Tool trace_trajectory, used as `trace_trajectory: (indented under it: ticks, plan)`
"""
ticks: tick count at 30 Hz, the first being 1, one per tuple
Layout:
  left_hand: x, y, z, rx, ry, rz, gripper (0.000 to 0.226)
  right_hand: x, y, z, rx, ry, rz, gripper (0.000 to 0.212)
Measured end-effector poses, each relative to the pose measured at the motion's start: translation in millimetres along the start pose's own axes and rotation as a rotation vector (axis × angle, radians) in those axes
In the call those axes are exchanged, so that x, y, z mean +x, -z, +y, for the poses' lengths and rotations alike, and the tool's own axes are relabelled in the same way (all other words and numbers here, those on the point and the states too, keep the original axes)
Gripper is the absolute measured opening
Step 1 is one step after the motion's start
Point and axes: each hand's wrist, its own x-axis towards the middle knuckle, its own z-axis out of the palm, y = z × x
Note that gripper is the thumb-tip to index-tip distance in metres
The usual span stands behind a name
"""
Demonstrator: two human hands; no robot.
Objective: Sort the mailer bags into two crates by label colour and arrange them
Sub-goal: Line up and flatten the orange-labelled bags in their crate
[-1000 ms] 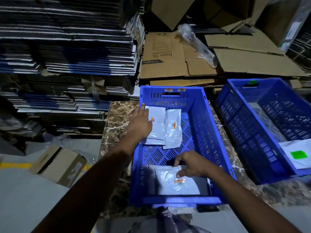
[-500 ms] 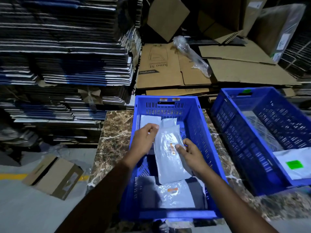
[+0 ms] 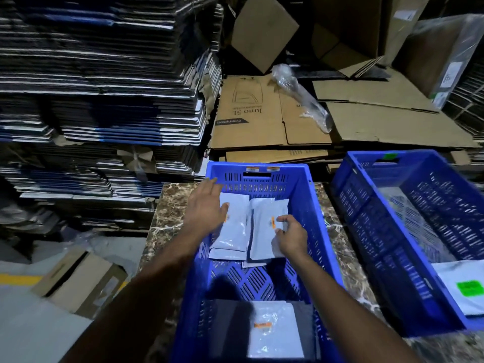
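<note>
Two blue crates stand on a marble table. The middle crate [image 3: 311, 205] holds white mailer bags with orange labels. At its far end lie two piles side by side, the left pile [image 3: 234, 231] and the right pile [image 3: 264, 231]. My left hand [image 3: 207, 208] lies flat with straight fingers over the left pile. My right hand [image 3: 290, 237] rests on the right pile's top bag, fingers bent at its edge near the orange label. Another orange-label bag [image 3: 275, 328] lies at the crate's near end. The right crate [image 3: 366, 231] holds a green-label bag [image 3: 466, 286].
Tall stacks of flattened cartons [image 3: 99, 100] rise at the left. Flat brown cardboard sheets [image 3: 275, 116] with a clear plastic wrap [image 3: 301, 95] lie behind the crates. A cardboard box [image 3: 78, 281] sits on the floor at the left, beside the marble table [image 3: 170, 213].
A bag that both hands held in mid-crate now lies on the right pile at the far end. My left hand has moved onto the left pile and opened flat.
</note>
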Motion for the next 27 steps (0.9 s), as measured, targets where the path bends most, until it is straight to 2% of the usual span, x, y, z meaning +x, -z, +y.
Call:
trace_trajectory:
  ticks: [3,8,11,14,17,27]
  plan:
    - [9.4,-6.7,-15.3,0.031,0.075,-0.141,0.073,38.0,-23.9,0.5,-0.084,0.002,-0.033,0.028]
    - [9.0,-14.8,-14.3,0.052,0.069,-0.057,0.072,69.8,-51.4,4.9,-0.273,0.040,-0.136,0.031]
    - [9.7,-15.5,-12.5,0.043,0.092,-0.060,0.072,70.4,-57.6,3.8,-0.496,0.261,-0.017,0.029]
    - [10.6,-14.4,-9.4,0.054,0.098,-0.059,0.072,73.0,-71.0,-0.4,-0.681,0.450,-0.122,0.048]
    - [11.6,-14.5,-9.5,0.051,0.093,-0.060,0.070,80.3,-86.6,0.2,-0.748,0.467,-0.194,0.062]
    - [4.4,-21.7,-18.8,-0.091,0.021,0.042,0.063,89.9,-109.6,21.6,-0.735,0.374,-0.174,0.063]
